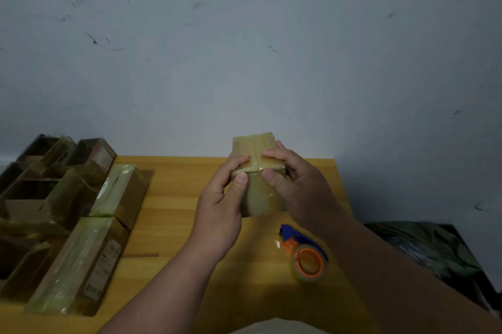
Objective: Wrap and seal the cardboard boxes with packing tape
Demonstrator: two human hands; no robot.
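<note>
Tape dispenser (308,259) on table (173,198) | box (258,168) above, pinched between both hands' fingers (241,179)

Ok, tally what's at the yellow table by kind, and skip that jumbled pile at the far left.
Small taped box, held up: 1
Long taped boxes, lying at the left: 2
Tape dispenser: 1
Total: 4

The yellow wooden table (173,198) stands against the wall. A tape dispenser (305,255) with an orange core lies near its right edge, and tape-wrapped cardboard boxes (81,260) crowd its left side.
</note>
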